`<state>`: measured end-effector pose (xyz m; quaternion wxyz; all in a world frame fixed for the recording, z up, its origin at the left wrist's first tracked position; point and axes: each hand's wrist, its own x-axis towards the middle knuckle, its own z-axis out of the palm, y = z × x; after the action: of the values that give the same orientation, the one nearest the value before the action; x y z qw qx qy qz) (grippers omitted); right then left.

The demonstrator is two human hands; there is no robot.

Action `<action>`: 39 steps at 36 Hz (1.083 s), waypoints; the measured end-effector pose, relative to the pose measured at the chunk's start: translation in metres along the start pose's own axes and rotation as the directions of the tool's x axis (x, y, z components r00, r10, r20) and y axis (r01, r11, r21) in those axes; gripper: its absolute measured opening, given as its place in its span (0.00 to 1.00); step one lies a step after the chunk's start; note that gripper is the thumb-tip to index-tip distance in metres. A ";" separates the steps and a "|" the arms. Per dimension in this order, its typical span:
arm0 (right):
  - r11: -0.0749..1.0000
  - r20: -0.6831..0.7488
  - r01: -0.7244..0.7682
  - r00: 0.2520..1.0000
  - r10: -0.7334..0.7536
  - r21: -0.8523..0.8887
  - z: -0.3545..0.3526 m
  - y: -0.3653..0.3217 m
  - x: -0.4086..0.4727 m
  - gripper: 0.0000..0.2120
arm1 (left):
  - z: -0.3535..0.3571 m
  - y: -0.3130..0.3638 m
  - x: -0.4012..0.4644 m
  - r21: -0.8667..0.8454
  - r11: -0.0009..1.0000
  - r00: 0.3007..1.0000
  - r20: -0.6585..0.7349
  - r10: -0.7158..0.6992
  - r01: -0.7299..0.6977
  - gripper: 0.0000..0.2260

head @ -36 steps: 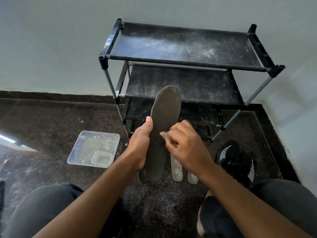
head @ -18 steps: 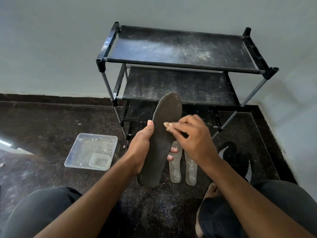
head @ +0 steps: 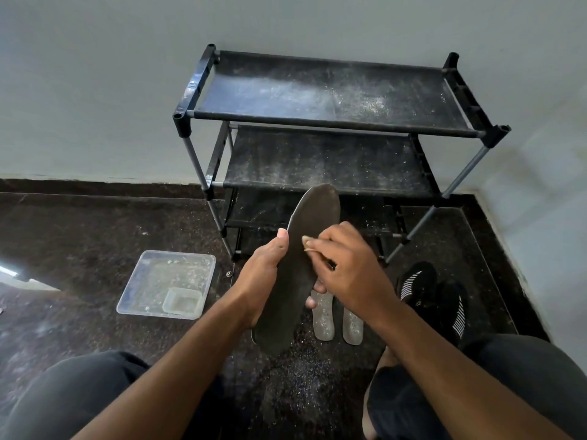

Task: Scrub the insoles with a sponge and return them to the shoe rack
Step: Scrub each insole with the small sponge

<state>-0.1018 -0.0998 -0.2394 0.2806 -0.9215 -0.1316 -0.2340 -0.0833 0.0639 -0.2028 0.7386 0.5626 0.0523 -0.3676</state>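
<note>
Up front, the left hand (head: 263, 274) grasps a dark insole (head: 305, 258) by its middle, thumb along the near edge and fingertips showing past the far edge, holding it nearly upright with the toe end raised before the shoe rack (head: 333, 122). The right hand (head: 346, 268) is curled round a small sponge (head: 307, 241), whose pale tip touches the insole's face just beside the left thumb. 2 lighter insoles (head: 324, 315) lie side by side on the dark floor (head: 79, 242) below the hands. A black sneaker (head: 422, 287) with white stripes sits to their right. A clear plastic tray (head: 152, 281) holding a small tub (head: 182, 304) rests on the floor to the left. The rack's 2 upper shelves are dusted with pale specks.
</note>
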 end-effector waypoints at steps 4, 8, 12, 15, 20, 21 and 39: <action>0.998 -0.066 -0.059 0.996 0.056 -0.033 -0.006 0.013 0.010 0.03 | 0.000 0.001 -0.003 -0.017 1.000 1.000 0.017 -0.025 0.025 0.31; 0.981 -0.240 -0.181 0.958 0.159 -0.073 -0.020 0.029 0.018 0.05 | -0.001 0.001 -0.003 0.002 1.000 0.997 0.068 -0.029 0.029 0.31; 0.992 -0.202 -0.098 0.976 0.080 -0.084 -0.012 0.020 0.008 0.04 | -0.002 0.000 -0.002 0.015 1.000 0.997 0.076 -0.013 0.012 0.31; 0.993 -0.178 -0.077 0.982 0.060 -0.089 -0.008 0.022 0.005 0.04 | -0.002 0.000 -0.002 0.043 0.999 0.997 0.075 0.012 -0.015 0.28; 0.971 -0.282 -0.229 0.938 0.200 -0.073 -0.025 0.040 0.014 0.06 | -0.001 -0.003 -0.005 0.105 0.994 0.992 0.129 -0.011 -0.002 0.26; 0.969 -0.291 -0.237 0.934 0.207 -0.073 -0.027 0.042 0.015 0.07 | -0.001 -0.004 -0.005 0.118 0.993 0.988 0.150 -0.019 0.001 0.25; 0.948 -0.269 -0.314 0.910 0.316 0.049 -0.027 0.039 0.014 0.03 | -0.007 -0.008 0.001 0.252 0.964 0.976 0.214 0.026 -0.081 0.20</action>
<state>-0.0850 -0.1460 -0.2302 0.3322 -0.8887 0.0581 -0.3105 -0.0856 0.0687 -0.2121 0.6696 0.6139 -0.0894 -0.4084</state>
